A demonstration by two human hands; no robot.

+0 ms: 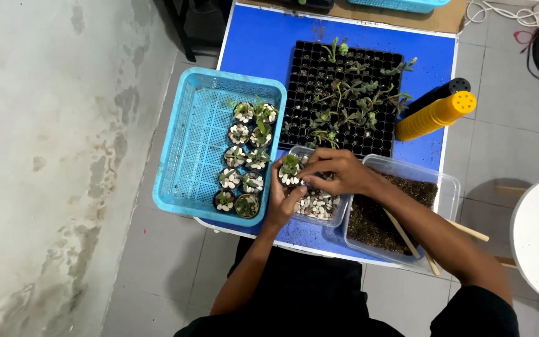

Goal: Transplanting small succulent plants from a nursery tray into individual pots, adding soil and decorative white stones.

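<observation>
Here, near the table's (pixel 257 43) front edge, your left hand (pixel 280 201) clasped a small potted succulent (pixel 290 170) while your right fingers (pixel 319 178) pinched pebbles onto it; ten finished pots (pixel 244 159) filled the blue basket (pixel 188 143), with seedlings remaining in the black tray (pixel 307 68).

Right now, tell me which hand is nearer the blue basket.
Left. The left hand sits just beside the blue basket, holding a small potted plant; the right hand is farther right, over the pebble container.

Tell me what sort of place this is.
Probably a small home or backyard plant-potting spot, not a proper nursery. A blue table on a tiled floor holds a black seedling tray of young succulents, a blue basket of finished pots topped with pebbles, and a tub of soil.
</observation>
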